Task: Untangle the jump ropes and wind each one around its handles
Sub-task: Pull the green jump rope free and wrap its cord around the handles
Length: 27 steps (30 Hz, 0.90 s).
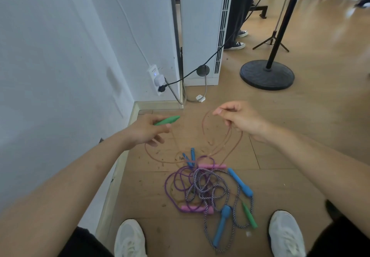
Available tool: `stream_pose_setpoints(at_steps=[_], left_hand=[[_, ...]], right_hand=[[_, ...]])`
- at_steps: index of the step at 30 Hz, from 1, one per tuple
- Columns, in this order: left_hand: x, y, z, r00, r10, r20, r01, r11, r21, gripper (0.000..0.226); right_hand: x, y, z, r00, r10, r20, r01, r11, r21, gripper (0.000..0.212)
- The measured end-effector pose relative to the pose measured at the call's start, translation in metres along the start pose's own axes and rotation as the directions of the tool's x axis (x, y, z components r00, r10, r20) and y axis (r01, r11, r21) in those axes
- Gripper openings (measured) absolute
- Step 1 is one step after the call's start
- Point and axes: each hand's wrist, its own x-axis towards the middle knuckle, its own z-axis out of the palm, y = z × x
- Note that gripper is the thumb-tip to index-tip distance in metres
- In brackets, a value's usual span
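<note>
A green handle (168, 120) is gripped by the left hand (146, 130). The fingers are curled round its rear part, and its tapered tip is left sticking out past the fingertips toward the right. A thin brownish rope (203, 125) is pinched by the right hand (242, 119) between thumb and forefinger, with the other fingers curled loosely beneath. Both hands are held above the wooden floor (280, 136), well apart from each other.

From the right hand's fingers the rope is draped down in loops. It is also seen running from below the left hand, and both parts are led into the tangled pile (206, 188), which lies on the floor below the hands, between two white shoes (130, 238).

In the pile a second green handle (249, 215) is seen at the right edge, beside two large blue handles (240, 182). Two pink handles (212, 166) and a purple rope (170, 184) are mixed with a striped rope (200, 186). Two slim blue handles (190, 156) are found at the pile's far edge.
</note>
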Motion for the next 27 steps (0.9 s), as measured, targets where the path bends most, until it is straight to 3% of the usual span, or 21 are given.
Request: stream_pose_setpoints(at_steps=[5, 9, 13, 16, 19, 21, 23, 27], left_hand=[[0.007, -0.009, -0.008, 0.970, -0.070, -0.234, 0.081, 0.996, 0.037, 0.016], [0.010, -0.013, -0.015, 0.930, -0.130, -0.343, 0.101, 0.990, -0.102, 0.026], [0.011, -0.010, -0.018, 0.879, -0.145, -0.454, 0.069, 0.981, -0.181, 0.030], [0.015, -0.009, -0.025, 0.811, -0.209, -0.547, 0.053, 0.957, -0.286, 0.034], [0.014, -0.005, -0.026, 0.800, -0.233, -0.554, 0.003, 0.923, -0.384, 0.020], [0.010, -0.001, -0.024, 0.817, -0.187, -0.546, -0.048, 0.921, -0.387, 0.017], [0.004, 0.004, -0.020, 0.860, -0.092, -0.502, -0.104, 0.932, -0.349, 0.034], [-0.003, 0.020, -0.001, 0.934, 0.053, -0.352, -0.150, 0.955, -0.254, 0.039]], right_hand=[[0.002, 0.009, -0.003, 0.988, 0.130, -0.086, -0.124, 0.990, 0.063, 0.016], [0.005, 0.018, -0.009, 0.970, 0.216, -0.116, -0.205, 0.974, 0.098, 0.014], [0.007, 0.025, -0.012, 0.974, 0.172, -0.150, -0.175, 0.985, -0.006, 0.009], [0.009, 0.029, -0.014, 0.977, 0.091, -0.194, -0.108, 0.991, -0.084, 0.017], [0.009, 0.027, -0.021, 0.985, 0.086, -0.150, -0.124, 0.954, -0.271, 0.034], [0.009, 0.026, -0.025, 0.986, 0.124, -0.108, -0.150, 0.949, -0.278, 0.039], [0.006, 0.023, -0.025, 0.988, 0.145, -0.044, -0.150, 0.979, -0.139, 0.041], [-0.001, 0.006, -0.020, 0.991, 0.096, 0.090, -0.108, 0.985, 0.135, 0.036]])
